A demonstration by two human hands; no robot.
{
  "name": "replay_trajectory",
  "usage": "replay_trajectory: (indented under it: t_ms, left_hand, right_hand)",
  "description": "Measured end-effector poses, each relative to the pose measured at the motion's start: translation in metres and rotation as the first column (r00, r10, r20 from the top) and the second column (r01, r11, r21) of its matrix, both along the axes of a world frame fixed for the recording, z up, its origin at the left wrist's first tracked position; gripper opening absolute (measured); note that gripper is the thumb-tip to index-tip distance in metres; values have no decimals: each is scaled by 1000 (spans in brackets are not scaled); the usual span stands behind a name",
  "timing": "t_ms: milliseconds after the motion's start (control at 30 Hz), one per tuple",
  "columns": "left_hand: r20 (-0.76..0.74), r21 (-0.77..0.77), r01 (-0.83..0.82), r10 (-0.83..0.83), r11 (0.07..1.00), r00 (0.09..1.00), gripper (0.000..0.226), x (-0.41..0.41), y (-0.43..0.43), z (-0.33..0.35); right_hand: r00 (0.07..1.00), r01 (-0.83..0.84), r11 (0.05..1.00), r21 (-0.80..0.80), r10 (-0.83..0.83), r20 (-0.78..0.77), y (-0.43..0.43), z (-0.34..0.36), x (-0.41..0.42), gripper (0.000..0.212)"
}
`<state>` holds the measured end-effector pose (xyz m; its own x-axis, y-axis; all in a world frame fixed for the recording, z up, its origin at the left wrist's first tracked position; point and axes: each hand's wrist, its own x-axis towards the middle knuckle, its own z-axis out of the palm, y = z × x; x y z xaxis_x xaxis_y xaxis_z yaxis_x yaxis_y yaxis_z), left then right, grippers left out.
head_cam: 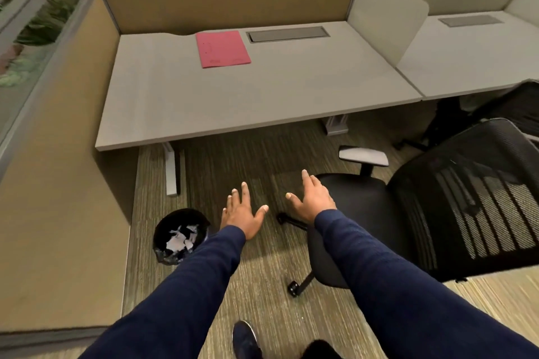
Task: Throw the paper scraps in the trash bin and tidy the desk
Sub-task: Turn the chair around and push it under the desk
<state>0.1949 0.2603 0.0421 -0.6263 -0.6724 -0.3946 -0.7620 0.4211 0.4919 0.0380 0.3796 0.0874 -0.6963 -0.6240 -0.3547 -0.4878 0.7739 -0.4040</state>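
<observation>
A black trash bin (163,230) stands on the carpet at the lower left, beside the desk's side panel, with white paper scraps (180,239) lying inside it. The grey desk (239,96) carries a red folder (222,49) near its back edge. My left hand (243,213) hovers open, palm down, just right of the bin and above the floor. At the same height, over the front of the chair seat, my right hand (313,201) is open too. Neither hand holds anything.
A black mesh office chair (455,198) stands at the right, its seat under my right arm and a grey armrest (363,156) toward the desk. A cable tray lid (288,33) is set into the desk's back. Tan partition walls close the left and back. My shoe (245,339) shows below.
</observation>
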Motion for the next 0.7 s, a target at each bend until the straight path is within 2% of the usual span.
replay_trajectory:
  t_ms: [333,500,700]
  left_hand:
    - [-20,-20,-40,40,999,999,90,0,131,5]
    - [-70,67,-93,98,993,993,90,-11,234,-9]
    - [-78,138,-78,89,987,993,90,-31,350,-24]
  right_hand:
    - [1000,2,999,-46,-4,-30,142,15,-1,85]
    - [998,-25,999,-27,24,-60,241,21,-13,86]
    - [994,-9,1000,23,12,-104,350,35,-42,86]
